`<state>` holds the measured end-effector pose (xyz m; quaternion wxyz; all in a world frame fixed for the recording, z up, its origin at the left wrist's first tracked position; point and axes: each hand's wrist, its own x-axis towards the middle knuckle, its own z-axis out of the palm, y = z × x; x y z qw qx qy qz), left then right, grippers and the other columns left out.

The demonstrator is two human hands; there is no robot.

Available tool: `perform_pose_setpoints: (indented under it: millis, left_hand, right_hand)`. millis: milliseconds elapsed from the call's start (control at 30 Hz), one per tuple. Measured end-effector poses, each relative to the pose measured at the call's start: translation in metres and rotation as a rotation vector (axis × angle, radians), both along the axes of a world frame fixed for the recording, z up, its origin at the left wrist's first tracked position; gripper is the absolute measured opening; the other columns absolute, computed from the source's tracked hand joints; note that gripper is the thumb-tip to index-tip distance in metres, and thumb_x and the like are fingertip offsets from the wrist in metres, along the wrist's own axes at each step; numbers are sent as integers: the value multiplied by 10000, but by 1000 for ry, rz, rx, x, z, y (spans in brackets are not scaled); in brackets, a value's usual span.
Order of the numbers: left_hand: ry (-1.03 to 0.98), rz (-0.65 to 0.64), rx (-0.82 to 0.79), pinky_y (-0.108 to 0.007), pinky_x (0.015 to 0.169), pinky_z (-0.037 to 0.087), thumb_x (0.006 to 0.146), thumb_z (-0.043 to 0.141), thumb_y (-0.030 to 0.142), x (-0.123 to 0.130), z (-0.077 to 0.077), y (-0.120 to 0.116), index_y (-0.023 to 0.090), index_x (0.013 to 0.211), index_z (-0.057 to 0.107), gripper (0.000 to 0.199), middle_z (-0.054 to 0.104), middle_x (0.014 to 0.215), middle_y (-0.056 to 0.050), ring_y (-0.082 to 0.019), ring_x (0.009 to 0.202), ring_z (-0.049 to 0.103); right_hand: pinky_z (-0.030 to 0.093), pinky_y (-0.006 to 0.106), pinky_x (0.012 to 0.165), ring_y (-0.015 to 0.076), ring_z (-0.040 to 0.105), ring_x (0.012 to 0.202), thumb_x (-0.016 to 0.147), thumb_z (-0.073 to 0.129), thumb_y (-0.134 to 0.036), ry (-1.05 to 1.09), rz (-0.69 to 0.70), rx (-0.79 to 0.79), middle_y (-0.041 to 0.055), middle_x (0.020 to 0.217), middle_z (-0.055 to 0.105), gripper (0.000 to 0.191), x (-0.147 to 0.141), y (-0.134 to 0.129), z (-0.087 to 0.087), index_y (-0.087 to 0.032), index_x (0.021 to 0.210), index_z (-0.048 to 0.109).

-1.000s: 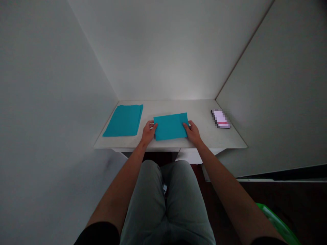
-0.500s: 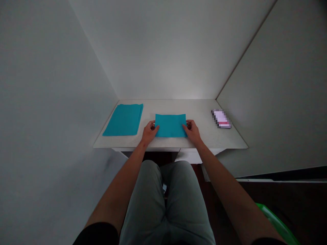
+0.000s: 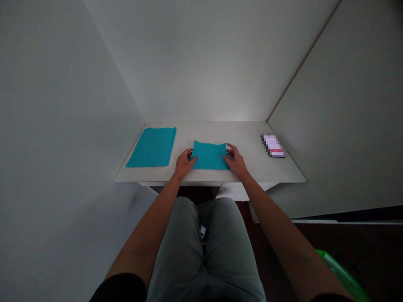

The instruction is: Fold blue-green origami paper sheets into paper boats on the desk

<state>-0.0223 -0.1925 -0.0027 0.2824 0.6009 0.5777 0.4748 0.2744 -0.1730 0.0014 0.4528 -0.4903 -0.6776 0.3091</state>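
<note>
A teal sheet of paper point(image 3: 209, 157) lies crosswise near the front edge of the white table, its far edge slightly wavy. My left hand point(image 3: 185, 162) grips its left side, thumb on top and fingers behind the edge. At the right side my right hand point(image 3: 235, 160) holds it the same way, thumb on the paper and index finger stretched out by the far corner. To the left lies a stack of larger teal sheets point(image 3: 153, 147), touched by neither hand.
The white table point(image 3: 248, 170) stands against walls at the back and both sides. A phone with a blurred screen point(image 3: 273, 145) lies at its right. My legs are below the front edge. A green object point(image 3: 341, 272) is at the lower right.
The far edge of the held sheet has narrowed and become wavier, its corners drawn inward. My right index finger has stretched up and away from the other fingers.
</note>
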Motion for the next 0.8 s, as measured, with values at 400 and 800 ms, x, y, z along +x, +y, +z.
perform_pose_setpoints:
  millis: [400, 800]
  left_hand:
    - [158, -47, 78, -389, 1013, 558, 835, 623, 64, -1, 10, -5, 222, 1063, 762, 310, 751, 1133, -68, -218, 1039, 714]
    - [428, -155, 87, -545, 1212, 398, 886, 759, 210, 10, 19, -15, 331, 1335, 777, 466, 709, 1439, -70, -339, 1342, 616]
  right_hand:
    - [571, 546, 1059, 311, 717, 1151, 914, 632, -362, -185, 11, 86, 106, 1313, 767, 404, 0, 3, -4, -254, 1272, 782]
    - [524, 588, 1117, 346, 719, 1235, 936, 706, -401, -222, 122, 112, 86, 1410, 751, 680, -4, -5, 6, -296, 1586, 538]
